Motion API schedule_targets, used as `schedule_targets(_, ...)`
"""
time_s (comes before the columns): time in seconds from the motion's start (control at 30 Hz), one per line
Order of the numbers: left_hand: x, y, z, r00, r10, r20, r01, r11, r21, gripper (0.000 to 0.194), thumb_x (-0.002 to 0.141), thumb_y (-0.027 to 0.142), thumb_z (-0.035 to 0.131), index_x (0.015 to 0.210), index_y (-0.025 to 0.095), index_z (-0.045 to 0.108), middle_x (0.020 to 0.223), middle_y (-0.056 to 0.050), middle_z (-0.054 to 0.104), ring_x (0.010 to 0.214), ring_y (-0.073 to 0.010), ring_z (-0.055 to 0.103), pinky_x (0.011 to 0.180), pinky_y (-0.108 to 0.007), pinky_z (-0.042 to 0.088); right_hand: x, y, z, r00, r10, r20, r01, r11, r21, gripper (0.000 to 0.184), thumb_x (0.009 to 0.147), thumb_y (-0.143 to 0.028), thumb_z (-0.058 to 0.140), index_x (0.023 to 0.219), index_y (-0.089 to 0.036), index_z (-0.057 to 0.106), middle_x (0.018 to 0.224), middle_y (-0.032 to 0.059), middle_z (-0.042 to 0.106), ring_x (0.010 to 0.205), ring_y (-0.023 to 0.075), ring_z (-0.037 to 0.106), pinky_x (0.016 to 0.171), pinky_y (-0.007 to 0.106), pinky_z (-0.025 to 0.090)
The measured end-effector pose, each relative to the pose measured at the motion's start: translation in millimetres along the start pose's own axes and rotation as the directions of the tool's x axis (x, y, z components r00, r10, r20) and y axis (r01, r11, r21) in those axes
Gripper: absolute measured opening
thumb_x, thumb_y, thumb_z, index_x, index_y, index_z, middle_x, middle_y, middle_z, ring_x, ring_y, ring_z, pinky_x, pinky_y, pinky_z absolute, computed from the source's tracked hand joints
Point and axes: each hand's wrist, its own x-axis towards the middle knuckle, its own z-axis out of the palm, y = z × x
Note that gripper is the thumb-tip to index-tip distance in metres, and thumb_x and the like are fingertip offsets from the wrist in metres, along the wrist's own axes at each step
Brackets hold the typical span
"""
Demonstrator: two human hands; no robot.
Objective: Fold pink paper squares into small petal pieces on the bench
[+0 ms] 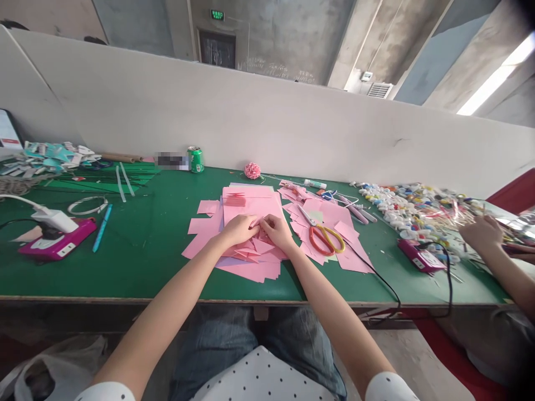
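Observation:
Both my hands meet over a spread of pink paper sheets (251,272) in the middle of the green table. My left hand (241,228) is closed, its fingertips pinching a small piece of pink paper. From the other side, my right hand (276,229) pinches the same piece, mostly hidden by the fingers. Folded pink pieces (246,254) lie just below the hands. A small stack of folded pink paper (236,199) rests on the sheets above them. Right of my right hand, scissors (321,236) with red and yellow handles lie on cut pink paper.
A pink paper ball (252,170) and a green can (195,159) stand by the partition. Magenta power strips (58,240) sit on both sides, with a black cable (382,278) near the front edge. At right, another person's hand (482,233) is by a heap of small colourful pieces (401,206).

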Motion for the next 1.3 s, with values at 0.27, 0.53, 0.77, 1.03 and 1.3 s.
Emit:
schedule_targets(0.27, 7, -8, 1.2, 1.000, -0.006, 0.021, 0.008, 0.994, -0.110, 0.025, 0.077, 0.039, 0.062, 0.064, 0.018, 0.056, 0.063, 0.002, 0.058, 0.061, -0.0147, 0.052, 0.056, -0.024, 0.035, 2, 2, -3, 0.998, 0.061, 0.006, -0.061, 0.982, 0.177, 0.017, 0.080, -0.034, 0.051, 0.069, -0.020, 0.053, 0.058, -0.0026, 0.056, 0.055, 0.0130, 0.052, 0.055, 0.024, 0.040)
schedule_targets(0.53, 8, -10, -0.3, 0.992, -0.106, -0.062, 0.089, 0.968, -0.236, 0.028, 0.076, 0.044, 0.062, 0.077, 0.016, 0.064, 0.071, -0.002, 0.065, 0.068, -0.0181, 0.059, 0.059, -0.025, 0.042, 2, 2, -1, 0.997, 0.071, -0.005, -0.068, 0.979, 0.191, 0.028, 0.084, -0.044, 0.050, 0.070, -0.020, 0.051, 0.061, -0.0013, 0.057, 0.055, 0.0128, 0.052, 0.054, 0.024, 0.041)
schedule_targets(0.77, 10, -13, 3.5, 0.984, -0.157, -0.089, 0.127, 0.952, -0.280, 0.031, 0.071, 0.046, 0.067, 0.079, 0.016, 0.065, 0.075, -0.004, 0.067, 0.072, -0.0197, 0.060, 0.060, -0.025, 0.043, 2, 3, -2, 0.998, 0.061, -0.014, -0.057, 0.975, 0.217, 0.028, 0.086, -0.047, 0.049, 0.075, -0.021, 0.050, 0.061, -0.0024, 0.056, 0.054, 0.0126, 0.053, 0.054, 0.024, 0.042)
schedule_targets(1.03, 7, -8, 0.1, 0.976, -0.200, -0.089, 0.157, 0.924, -0.349, 0.028, 0.074, 0.045, 0.065, 0.078, 0.017, 0.063, 0.066, -0.001, 0.064, 0.060, -0.0156, 0.058, 0.056, -0.025, 0.043, 2, 4, -1, 0.997, 0.070, 0.016, -0.072, 0.977, 0.202, 0.032, 0.084, -0.051, 0.049, 0.076, -0.020, 0.053, 0.064, -0.0010, 0.057, 0.055, 0.0123, 0.052, 0.054, 0.023, 0.042)
schedule_targets(1.3, 7, -6, -1.7, 0.978, -0.183, -0.096, 0.130, 0.908, -0.399, 0.035, 0.075, 0.047, 0.067, 0.089, 0.015, 0.067, 0.082, -0.006, 0.069, 0.065, -0.0151, 0.060, 0.061, -0.026, 0.046, 1, 0, -1, 0.997, 0.071, 0.029, -0.076, 0.961, 0.266, 0.033, 0.083, -0.051, 0.053, 0.075, -0.019, 0.054, 0.063, -0.0015, 0.056, 0.054, 0.0108, 0.049, 0.053, 0.023, 0.040)
